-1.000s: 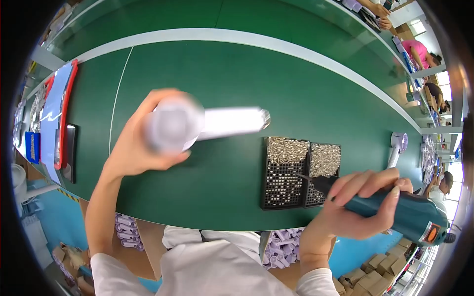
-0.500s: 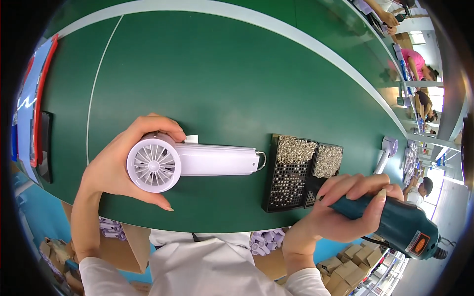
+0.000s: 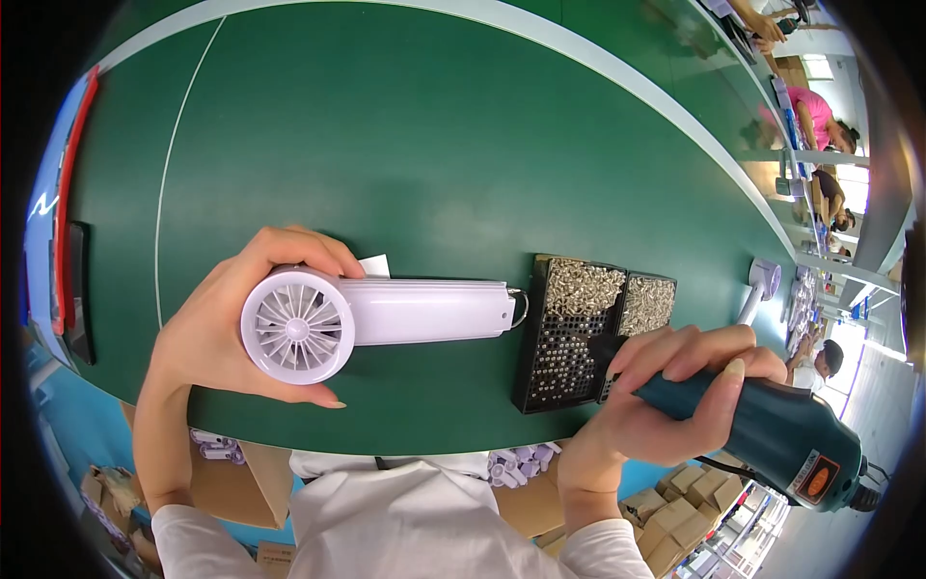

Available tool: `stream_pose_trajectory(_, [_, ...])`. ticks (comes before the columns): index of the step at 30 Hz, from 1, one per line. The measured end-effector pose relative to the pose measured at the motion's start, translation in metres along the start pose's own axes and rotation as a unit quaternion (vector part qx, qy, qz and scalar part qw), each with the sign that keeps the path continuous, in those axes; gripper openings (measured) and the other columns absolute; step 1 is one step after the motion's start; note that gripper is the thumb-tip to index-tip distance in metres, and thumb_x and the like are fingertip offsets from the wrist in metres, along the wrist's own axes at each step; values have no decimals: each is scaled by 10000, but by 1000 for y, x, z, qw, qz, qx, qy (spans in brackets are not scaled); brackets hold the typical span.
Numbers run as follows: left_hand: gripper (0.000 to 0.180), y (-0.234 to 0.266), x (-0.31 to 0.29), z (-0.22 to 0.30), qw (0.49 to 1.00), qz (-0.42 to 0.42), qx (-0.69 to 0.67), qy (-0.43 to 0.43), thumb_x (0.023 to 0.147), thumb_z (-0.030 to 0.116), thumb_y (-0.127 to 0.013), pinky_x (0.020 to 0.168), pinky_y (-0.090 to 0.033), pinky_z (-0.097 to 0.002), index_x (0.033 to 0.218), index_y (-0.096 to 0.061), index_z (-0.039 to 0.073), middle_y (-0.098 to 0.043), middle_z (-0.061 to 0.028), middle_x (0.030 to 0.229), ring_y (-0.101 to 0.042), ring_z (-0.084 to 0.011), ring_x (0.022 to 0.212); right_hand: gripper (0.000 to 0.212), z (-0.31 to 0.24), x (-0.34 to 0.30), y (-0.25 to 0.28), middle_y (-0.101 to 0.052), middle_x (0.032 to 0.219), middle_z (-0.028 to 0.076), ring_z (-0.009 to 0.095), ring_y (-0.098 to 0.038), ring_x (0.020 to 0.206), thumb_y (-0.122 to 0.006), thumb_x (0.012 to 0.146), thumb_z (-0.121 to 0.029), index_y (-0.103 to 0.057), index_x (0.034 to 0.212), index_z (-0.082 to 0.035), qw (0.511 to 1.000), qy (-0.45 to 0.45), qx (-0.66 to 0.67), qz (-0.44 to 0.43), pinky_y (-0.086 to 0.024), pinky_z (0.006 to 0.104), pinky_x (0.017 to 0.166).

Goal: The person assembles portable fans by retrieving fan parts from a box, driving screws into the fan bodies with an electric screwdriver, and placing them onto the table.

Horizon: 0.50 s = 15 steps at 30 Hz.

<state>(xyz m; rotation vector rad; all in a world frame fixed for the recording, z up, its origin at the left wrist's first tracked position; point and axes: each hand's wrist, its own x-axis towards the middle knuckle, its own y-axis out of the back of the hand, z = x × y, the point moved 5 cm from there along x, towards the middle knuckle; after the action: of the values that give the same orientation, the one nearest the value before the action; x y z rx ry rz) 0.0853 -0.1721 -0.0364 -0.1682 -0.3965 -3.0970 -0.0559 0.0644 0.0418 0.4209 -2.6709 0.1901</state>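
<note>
We hold a small white fan [image 3: 371, 318] in our left hand [image 3: 227, 328]. It lies flat on the green desk [image 3: 434, 145], close to the near edge, a bit left of the middle. Our left grip is closed around the round head of the fan, with the thumb under it and the fingers over the top. The long handle points right, and a thin wire loop sits at its end.

We think the fan is light, because it looks like thin plastic. It seems stiff and smooth, so it could slip. The little blades in the round head look easy to break, so we should keep our fingers on the rim, not on the blades. The handle is also a good place to hold.

Our right hand [image 3: 666, 396] is wrapped tight around a dark green power screwdriver [image 3: 762, 434]. It looks heavier than the fan, and we hold it by its thick body. Its tip is over a black tray [image 3: 564, 338] full of small shiny screws [image 3: 579, 285], near the desk's near edge, just right of the fan's handle. We cannot tell if the tip touches them.

A second small fan [image 3: 762, 285] lies near the right end of the desk.
</note>
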Motion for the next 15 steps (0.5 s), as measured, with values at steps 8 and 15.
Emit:
stream_pose_trajectory(8, [874,-8,-1,0,999,6,-28,24,410,229,-955,908,-438,-366,1126,-483,66,-608,-143,1110,-593,-256,1028,197,-8,-1,4,-411,665,84,200,-437,351,-483,929,-219,-355,1018,-100,998,29,0,48,-437,343,330])
stream_pose_trajectory(15, [840,-24,10,8,997,-36,71,-13,447,275,-940,960,-366,-403,1139,-501,90,-635,-99,1102,-578,-249,1034,198,-21,2,17,-411,643,82,187,-376,291,-456,913,-212,-384,1047,-86,990,53,63,110,-419,341,282])
